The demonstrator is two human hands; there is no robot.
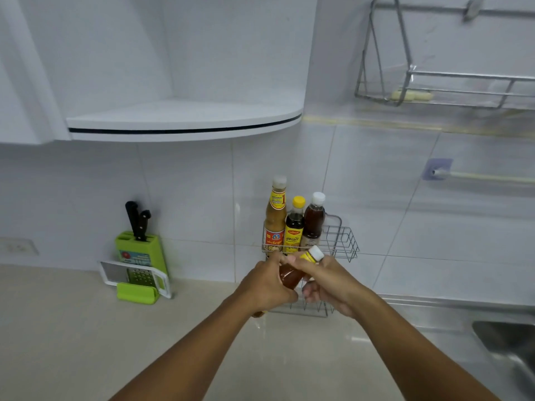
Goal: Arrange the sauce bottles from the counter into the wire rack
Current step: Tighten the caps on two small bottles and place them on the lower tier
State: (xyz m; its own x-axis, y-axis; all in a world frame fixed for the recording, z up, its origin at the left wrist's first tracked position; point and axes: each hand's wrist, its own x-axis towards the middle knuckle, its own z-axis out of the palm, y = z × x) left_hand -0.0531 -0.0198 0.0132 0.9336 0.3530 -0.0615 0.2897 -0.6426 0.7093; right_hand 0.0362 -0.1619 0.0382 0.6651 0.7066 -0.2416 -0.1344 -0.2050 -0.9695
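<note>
On the far left of the beige counter (pixel 72 328) a green knife block (pixel 142 256) stands against the tiled wall, with two black knife handles (pixel 138 219) rising from it. A flat grater (pixel 136 275) with a white frame leans just in front of the block.

Near the middle, both hands meet in front of the wire rack (pixel 343 241), which hangs on the wall tiles. The left hand (pixel 265 286) is closed around the lower body of a red sauce bottle (pixel 289 276), and the right hand (pixel 330 280) grips the same bottle near its neck with thumb and fingers. This bottle is tilted, its white cap (pixel 317 251) pointing up and to the right, just below the front edge of the rack, so it is held in the air and not inside.

Three bottles stand upright in the left part of the rack, close beside each other: a tall light-brown bottle (pixel 275 221), a dark bottle with a yellow cap (pixel 294 227), and a brown bottle with a white cap (pixel 314 222). The right part of the rack holds nothing.

At the lower right edge, a corner of a steel sink (pixel 509 342) shows. High on the right wall hangs a larger metal dish rack (pixel 434 82).
</note>
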